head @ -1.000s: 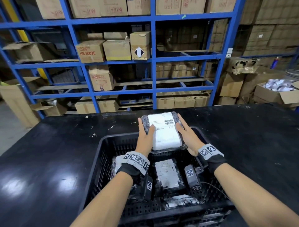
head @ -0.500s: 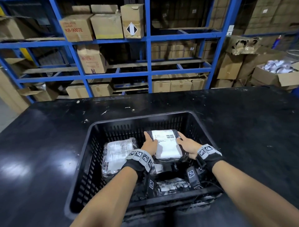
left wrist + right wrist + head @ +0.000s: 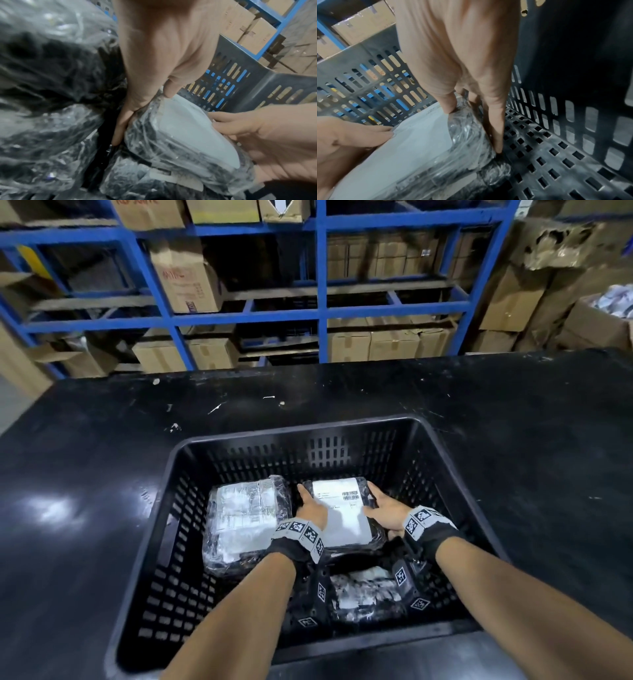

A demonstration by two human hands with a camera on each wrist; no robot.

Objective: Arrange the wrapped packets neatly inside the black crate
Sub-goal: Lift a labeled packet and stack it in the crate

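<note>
While gripped, packet (image 3: 340,513) lengthwise front-to-back

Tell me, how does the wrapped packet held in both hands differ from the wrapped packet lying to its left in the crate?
The held clear-wrapped dark packet shows a smooth white label with a barcode; the left clear-wrapped packet shows a crinkled, glare-covered face. The left hand and right hand grip the held one by its sides; nothing touches the left one. Both are plastic-wrapped, similar in size, and inside the black slotted plastic crate.

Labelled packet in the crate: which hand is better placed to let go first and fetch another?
Probably the right hand: its side faces bare crate floor. The left hand is wedged between the labelled packet and the neighbouring packet.
</note>
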